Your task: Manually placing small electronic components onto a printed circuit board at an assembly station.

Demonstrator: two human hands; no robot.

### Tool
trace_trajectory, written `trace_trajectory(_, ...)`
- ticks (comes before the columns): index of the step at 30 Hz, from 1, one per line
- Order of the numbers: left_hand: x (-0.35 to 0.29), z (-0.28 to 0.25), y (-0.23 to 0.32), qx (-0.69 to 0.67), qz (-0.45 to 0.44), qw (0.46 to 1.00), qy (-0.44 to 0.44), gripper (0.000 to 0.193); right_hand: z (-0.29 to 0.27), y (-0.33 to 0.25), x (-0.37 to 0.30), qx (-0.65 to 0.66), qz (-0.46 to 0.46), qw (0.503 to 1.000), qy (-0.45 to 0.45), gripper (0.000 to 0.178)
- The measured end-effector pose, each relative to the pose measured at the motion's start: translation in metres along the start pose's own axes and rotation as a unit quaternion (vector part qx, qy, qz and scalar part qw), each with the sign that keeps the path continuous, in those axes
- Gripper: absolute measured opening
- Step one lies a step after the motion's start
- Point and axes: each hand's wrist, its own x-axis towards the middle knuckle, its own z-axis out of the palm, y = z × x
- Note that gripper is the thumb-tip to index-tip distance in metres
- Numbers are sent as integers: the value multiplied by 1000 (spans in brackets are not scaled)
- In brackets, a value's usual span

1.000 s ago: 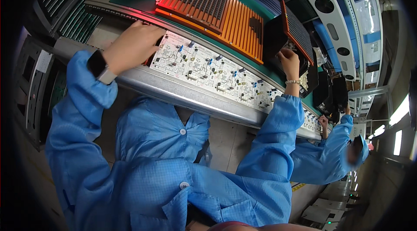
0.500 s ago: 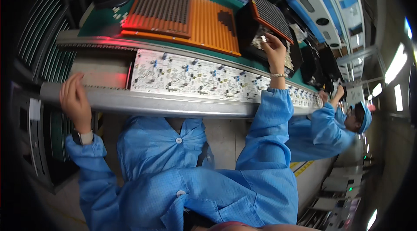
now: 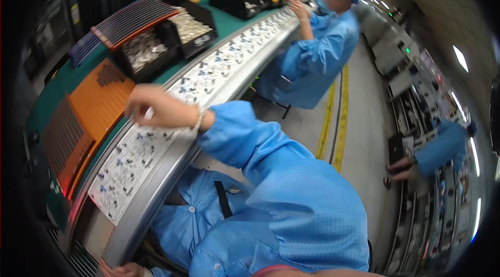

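Observation:
My right hand (image 3: 156, 106) is over the row of white circuit boards (image 3: 130, 167), near the orange slotted tray. Its fingers are bent into a pinch and smeared by motion; a pale spot shows between thumb and fingers, but I cannot make out what it is. My left hand (image 3: 122, 270) is at the lower edge, partly cut off, its fingers lying against the near end of the metal rail (image 3: 151, 201). The boards carry small blue and dark components and lie along the conveyor.
Beyond the rail are an orange slotted tray (image 3: 101, 97), a stacked tray of dark strips (image 3: 65, 134), and black bins of small pale parts (image 3: 194, 26). A co-worker in blue (image 3: 312, 63) stands farther along the line. Another person (image 3: 442, 147) is at the right.
The view has swung to the right. My right hand has left the bin of pale parts and come back over the boards. My left hand now shows only at the lower edge.

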Motion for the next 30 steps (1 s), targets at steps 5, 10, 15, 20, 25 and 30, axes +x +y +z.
trace_trajectory(5, -11, -8, -15, -10, 39, 998, 42, 45, 78, -34, -32, 96, -27, 988, -119, 17)
trace_trajectory(10, -72, 22, -62, -112, -2, 993, 30, 37, 137, -35, -49, 80, -175, 976, -102, 12)
trace_trajectory(15, -37, -1, -14, -114, -9, 992, -59, 32, 171, -39, -60, 182, -94, 977, -51, 6)
trace_trajectory(20, 4, -20, 63, -138, -16, 978, -154, 27, 171, -43, -61, 174, -51, 983, -27, 7)
trace_trajectory(25, 23, -13, 111, -226, -37, 949, -214, 25, 191, -37, -62, 91, -110, 989, 38, 9)
trace_trajectory(30, 22, 1, 118, -315, -168, 885, -300, 36, 182, -38, -63, 76, -95, 992, 12, 12)
